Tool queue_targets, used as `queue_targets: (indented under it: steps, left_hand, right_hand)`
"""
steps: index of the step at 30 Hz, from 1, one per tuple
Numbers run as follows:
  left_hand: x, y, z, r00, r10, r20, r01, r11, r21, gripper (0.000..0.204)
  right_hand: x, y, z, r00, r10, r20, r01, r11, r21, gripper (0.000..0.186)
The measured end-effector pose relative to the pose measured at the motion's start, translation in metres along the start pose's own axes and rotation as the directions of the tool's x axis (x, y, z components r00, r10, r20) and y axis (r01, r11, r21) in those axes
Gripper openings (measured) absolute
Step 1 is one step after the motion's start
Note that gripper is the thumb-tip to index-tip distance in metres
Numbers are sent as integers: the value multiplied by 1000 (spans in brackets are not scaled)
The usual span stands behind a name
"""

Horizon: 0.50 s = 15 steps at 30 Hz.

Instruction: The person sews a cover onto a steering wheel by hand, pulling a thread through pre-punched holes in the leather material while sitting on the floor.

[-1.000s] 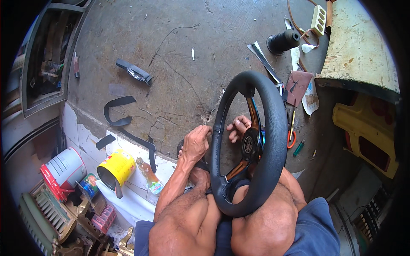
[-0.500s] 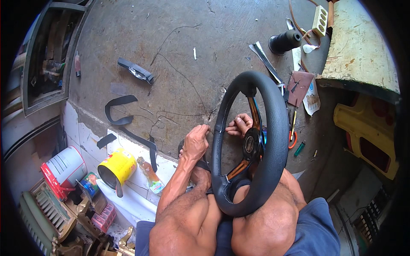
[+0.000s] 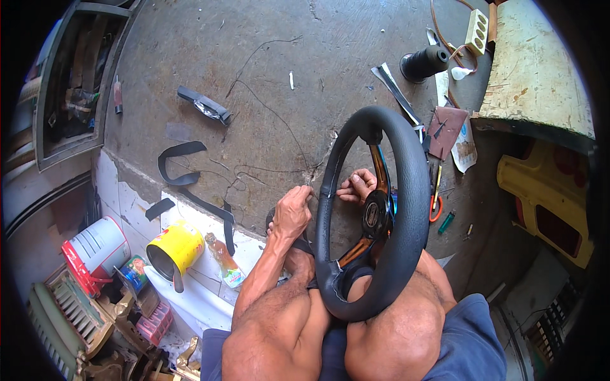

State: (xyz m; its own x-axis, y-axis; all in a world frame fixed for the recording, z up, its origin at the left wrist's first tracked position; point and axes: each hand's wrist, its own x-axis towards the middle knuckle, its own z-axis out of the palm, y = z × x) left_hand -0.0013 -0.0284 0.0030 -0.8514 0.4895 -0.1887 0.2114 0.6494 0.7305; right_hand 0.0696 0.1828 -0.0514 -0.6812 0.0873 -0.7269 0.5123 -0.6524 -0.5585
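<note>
A black leather-covered steering wheel [image 3: 410, 184] rests upright against my legs. Its inner seam is stitched along part of the left side, with pale thread showing lower down. My left hand [image 3: 293, 209] is just left of the rim, fingertips pinched together. Through the wheel's opening, my right hand [image 3: 358, 186] shows beside the rim's inner edge, its fingers curled and pressed together. What either pinch holds is too small to make out. Dark thread [image 3: 270, 109] trails over the floor and reaches close to my left fingertips.
Black strips [image 3: 216, 206] and a yellow can [image 3: 184, 244] lie left. Right of the wheel are a thread spool [image 3: 424, 63], orange-handled scissors [image 3: 436, 208], a green lighter [image 3: 447, 222] and sandpaper [image 3: 443, 130]. A power strip [image 3: 476, 32] is at the far right.
</note>
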Motion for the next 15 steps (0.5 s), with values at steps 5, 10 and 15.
queue_targets:
  steps: [5,10,15]
  left_hand:
    - [0,1,-2,1000,-15,-6,15,1000,10,14]
    - [9,24,-7,976,-62,-208,36,991,-126,18]
    - [12,41,-15,990,-144,11,142,956,-255,19]
  right_hand:
    - [0,-4,2,1000,-7,3,7,999,-42,15]
    - [-9,-41,10,977,133,166,-121,989,-83,20]
    - [0,-36,23,924,140,356,-155,988,14,16]
